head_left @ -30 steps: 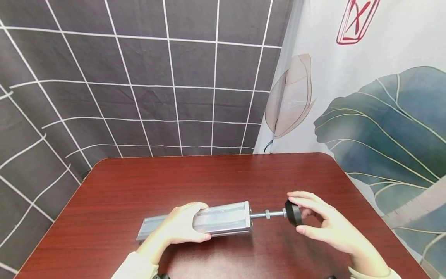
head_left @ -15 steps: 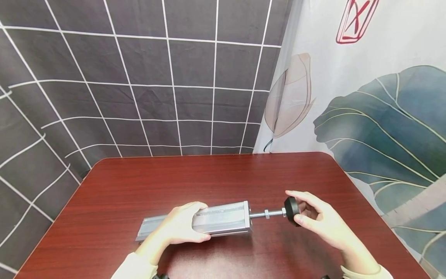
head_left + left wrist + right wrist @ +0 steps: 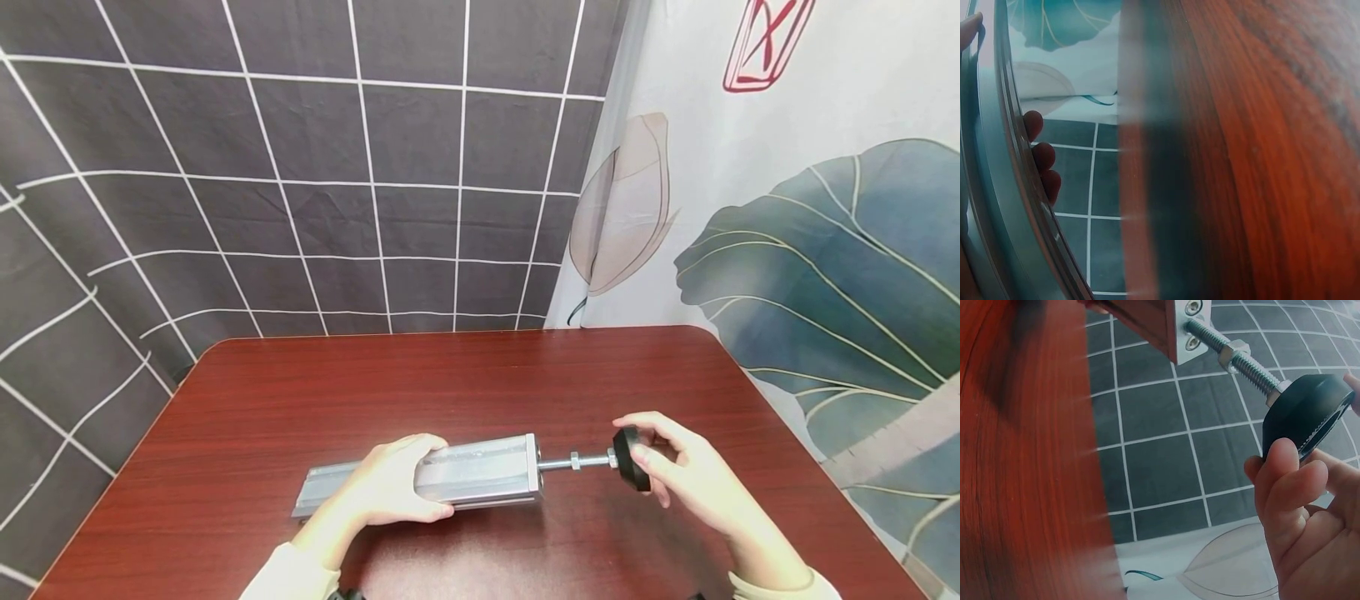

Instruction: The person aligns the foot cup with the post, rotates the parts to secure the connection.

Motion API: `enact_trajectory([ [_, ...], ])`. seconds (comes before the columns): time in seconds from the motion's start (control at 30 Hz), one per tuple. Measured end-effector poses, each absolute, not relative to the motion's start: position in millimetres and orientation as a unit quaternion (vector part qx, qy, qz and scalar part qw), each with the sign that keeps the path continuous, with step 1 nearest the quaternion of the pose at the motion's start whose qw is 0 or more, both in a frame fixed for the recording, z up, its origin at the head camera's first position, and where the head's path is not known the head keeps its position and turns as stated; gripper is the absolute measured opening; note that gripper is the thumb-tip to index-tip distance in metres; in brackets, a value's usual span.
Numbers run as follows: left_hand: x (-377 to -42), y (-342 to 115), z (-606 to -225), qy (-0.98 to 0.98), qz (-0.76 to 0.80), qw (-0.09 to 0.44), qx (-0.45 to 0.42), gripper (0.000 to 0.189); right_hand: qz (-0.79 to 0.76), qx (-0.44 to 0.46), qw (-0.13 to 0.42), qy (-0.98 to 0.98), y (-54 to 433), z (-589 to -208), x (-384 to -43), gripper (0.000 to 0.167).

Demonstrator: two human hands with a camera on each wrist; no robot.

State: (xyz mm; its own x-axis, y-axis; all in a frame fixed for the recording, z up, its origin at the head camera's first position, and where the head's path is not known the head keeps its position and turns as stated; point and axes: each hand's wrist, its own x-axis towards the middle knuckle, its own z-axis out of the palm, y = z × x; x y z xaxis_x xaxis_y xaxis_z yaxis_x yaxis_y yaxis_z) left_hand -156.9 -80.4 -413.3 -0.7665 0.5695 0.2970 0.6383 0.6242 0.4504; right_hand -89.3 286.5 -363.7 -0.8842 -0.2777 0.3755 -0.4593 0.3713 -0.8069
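My left hand (image 3: pixel 390 485) grips a long silver aluminium profile (image 3: pixel 480 471) across its width, thumb on the near side. In the left wrist view, several fingertips (image 3: pixel 1044 156) curl over the profile's edge. From the end plate a threaded rod (image 3: pixel 557 463) sticks out to the right, with a hex nut (image 3: pixel 1233 356) partway along. On the rod's end sits a black, hollow-backed levelling foot (image 3: pixel 1304 406). My right hand (image 3: pixel 697 483) holds this foot by its rim, between thumb and fingers. Part of the foot is hidden behind the thumb in the head view.
Beneath lies a reddish-brown wooden table (image 3: pixel 420 375), with a shadow under the profile. A dark grey curtain with white grid lines (image 3: pixel 315 167) hangs behind it. To the right is a white curtain with leaf prints (image 3: pixel 810 275).
My right thumb has moved from the foot's lower edge up onto its side, and the fingers have shifted round the rim. The left hand and the profile stay almost in place.
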Motion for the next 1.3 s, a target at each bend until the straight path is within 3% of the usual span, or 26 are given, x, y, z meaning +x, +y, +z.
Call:
enact_trajectory([
  [0.23,-156.5,-79.7,-413.8,-0.900,-0.274,0.061,-0.335,0.063,0.514,0.217,0.084,-0.826,284.8,-362.4,-87.4,0.032],
  [0.5,-156.8,-79.5,-414.6,-0.900,-0.270,0.061,-0.335,0.063,0.501,0.149,0.051,-0.851,280.8,-356.4,-84.5,0.014],
  [0.67,-157.1,-79.9,-415.2,-0.901,-0.269,0.059,-0.334,0.064,0.492,0.144,0.046,-0.857,281.1,-354.8,-84.1,0.016],
  [0.83,-157.5,-80.7,-414.6,-0.902,-0.271,0.057,-0.331,0.064,0.490,0.216,0.084,-0.841,289.0,-359.1,-86.8,0.038],
  [1.07,-158.9,-82.4,-415.7,-0.902,-0.276,0.056,-0.327,0.064,0.473,0.342,0.099,-0.806,307.0,-366.0,-89.6,0.093],
  [1.3,-158.6,-82.1,-415.2,-0.901,-0.281,0.048,-0.325,0.064,0.479,0.421,0.090,-0.765,308.2,-374.7,-89.4,0.082],
])
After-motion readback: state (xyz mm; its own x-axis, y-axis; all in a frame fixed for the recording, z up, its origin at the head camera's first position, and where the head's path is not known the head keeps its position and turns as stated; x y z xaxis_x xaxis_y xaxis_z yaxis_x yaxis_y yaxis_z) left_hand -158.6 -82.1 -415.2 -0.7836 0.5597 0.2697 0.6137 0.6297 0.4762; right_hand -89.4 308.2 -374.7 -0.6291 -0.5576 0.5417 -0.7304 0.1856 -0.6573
